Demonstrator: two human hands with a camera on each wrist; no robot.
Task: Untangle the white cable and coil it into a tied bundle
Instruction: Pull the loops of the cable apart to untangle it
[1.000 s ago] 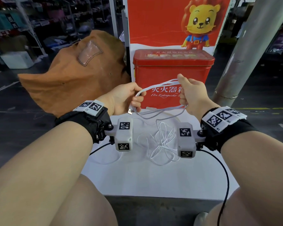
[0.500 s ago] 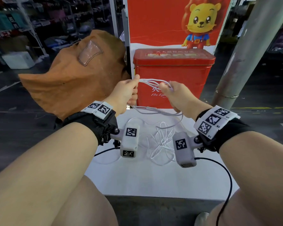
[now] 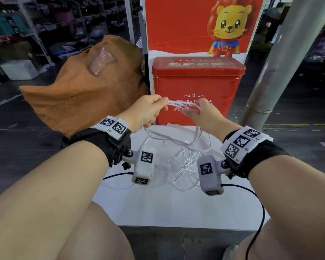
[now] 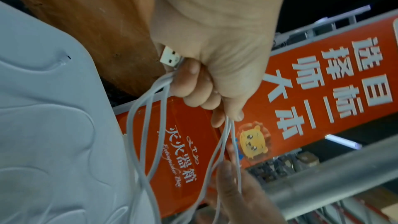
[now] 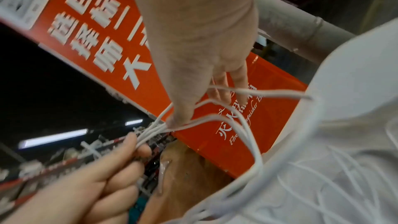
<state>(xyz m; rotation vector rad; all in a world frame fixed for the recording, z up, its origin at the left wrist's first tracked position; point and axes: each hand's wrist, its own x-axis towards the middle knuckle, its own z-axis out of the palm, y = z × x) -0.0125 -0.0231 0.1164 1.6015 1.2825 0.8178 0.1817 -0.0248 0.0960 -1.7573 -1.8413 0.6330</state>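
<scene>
Saw the fingers point(image 4: 193, 89) of the left hand point(image 3: 146, 111) curled tight round a gathered bunch of strands of the white cable point(image 3: 178, 105), with thumb and forefinger pinching the bunch where it left the fist and the USB plug point(image 4: 171, 57) poking out at the other side of the grip. Saw the fingers point(image 5: 239, 74) of the right hand point(image 3: 204, 113) held straight and slightly spread, gripping nothing, with several strands running under and round the outstretched thumb. Could not tell from the blurred head view how many turns lay over that hand. Traced the held strands as a short, nearly level span from the left fist across to the right thumb, both hands raised close together in front of the red tin point(image 3: 197, 81) and beside the brown sack point(image 3: 86, 87). Followed the slack downward from both hands to a loose tangle point(image 3: 186, 162) lying on the white worktop point(image 3: 167, 207), below and between the wrists. Judged the coiling under way, with most of the length not yet gathered. Judged the next turn to depend on that downward run: slack lay beneath, nearer the free right hand, so likely to be drawn up by the right and laid along the level span into the left's pinch.
</scene>
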